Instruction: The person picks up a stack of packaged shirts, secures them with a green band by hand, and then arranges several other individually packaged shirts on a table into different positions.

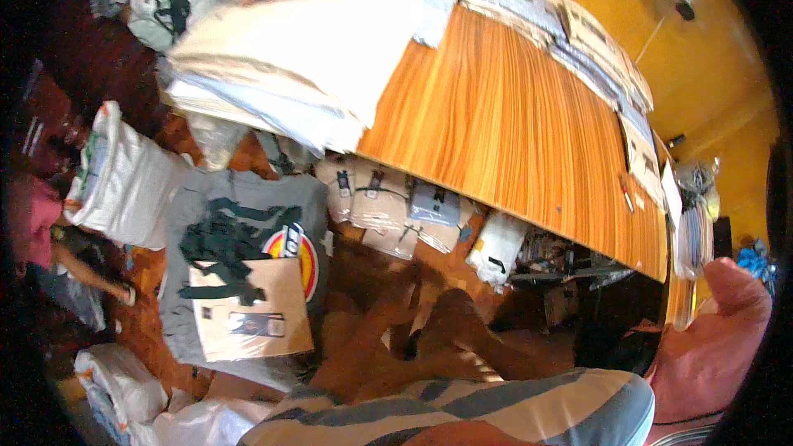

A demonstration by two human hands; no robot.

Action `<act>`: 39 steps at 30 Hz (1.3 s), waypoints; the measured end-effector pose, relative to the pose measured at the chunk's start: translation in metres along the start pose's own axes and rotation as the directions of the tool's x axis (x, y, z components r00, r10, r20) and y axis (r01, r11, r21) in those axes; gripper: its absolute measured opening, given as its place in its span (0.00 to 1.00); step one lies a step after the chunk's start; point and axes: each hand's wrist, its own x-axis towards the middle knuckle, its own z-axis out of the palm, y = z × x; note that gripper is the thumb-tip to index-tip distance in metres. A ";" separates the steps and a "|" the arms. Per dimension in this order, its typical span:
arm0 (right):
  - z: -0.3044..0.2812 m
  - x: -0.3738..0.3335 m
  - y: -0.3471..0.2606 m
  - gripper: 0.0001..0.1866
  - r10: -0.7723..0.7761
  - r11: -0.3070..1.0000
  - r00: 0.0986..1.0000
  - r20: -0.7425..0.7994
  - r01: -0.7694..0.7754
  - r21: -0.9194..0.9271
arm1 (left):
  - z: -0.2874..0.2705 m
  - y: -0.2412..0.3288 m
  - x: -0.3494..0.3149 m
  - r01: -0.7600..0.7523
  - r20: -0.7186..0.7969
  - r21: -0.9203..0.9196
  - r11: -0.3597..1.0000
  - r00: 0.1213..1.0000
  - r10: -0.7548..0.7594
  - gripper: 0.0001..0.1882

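Neither of my hands can be made out. Striped grey-and-white cloth (446,405) covers my lap at the lower edge, with bare legs (380,347) in shadow beyond it. A reddish-brown patch at the very bottom is too little shown to name. On the floor to the left lies a grey plastic sheet or bag (186,281) with a round red-and-yellow print. Dark strips of cloth (223,239) lie on it, partly over a flat beige garment in a clear bag (256,306).
A wood-grain table (496,99) stands ahead. Stacked bagged garments (297,41) cover its left end; more stacks (595,33) line the far edge. Bagged garments (376,198) lie beneath. White sacks (132,182) and a person's bare limb (95,277) are left, a pinkish-red object (710,347) right.
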 end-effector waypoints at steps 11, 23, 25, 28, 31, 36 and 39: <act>-0.068 -0.107 -0.154 0.18 0.042 0.991 0.999 0.014 -0.044 0.124 | -0.088 0.077 -0.312 0.693 0.024 -0.257 0.674 0.701 -0.712 0.30; -0.085 -0.155 -0.207 0.17 0.160 0.967 0.980 -0.121 -0.131 0.220 | -0.101 0.150 -0.310 0.643 0.038 -0.560 0.523 0.651 -0.758 0.30; -0.080 -0.158 -0.199 0.17 0.189 0.956 0.971 -0.143 -0.149 0.254 | -0.105 0.146 -0.307 0.641 0.033 -0.572 0.512 0.642 -0.766 0.30; -0.069 -0.166 -0.182 0.17 0.246 0.936 0.956 -0.160 -0.192 0.296 | -0.104 0.145 -0.305 0.640 0.030 -0.589 0.494 0.627 -0.778 0.30; -0.063 -0.177 -0.155 0.17 0.306 0.917 0.939 -0.157 -0.246 0.314 | -0.100 0.146 -0.302 0.630 0.018 -0.623 0.463 0.603 -0.797 0.30; -0.044 -0.208 -0.115 0.16 0.414 0.865 0.900 -0.136 -0.341 0.369 | -0.093 0.153 -0.299 0.624 0.015 -0.655 0.426 0.575 -0.818 0.29; -0.042 -0.218 -0.089 0.16 0.445 0.846 0.885 -0.139 -0.364 0.391 | -0.088 0.155 -0.293 0.614 0.004 -0.680 0.402 0.551 -0.834 0.29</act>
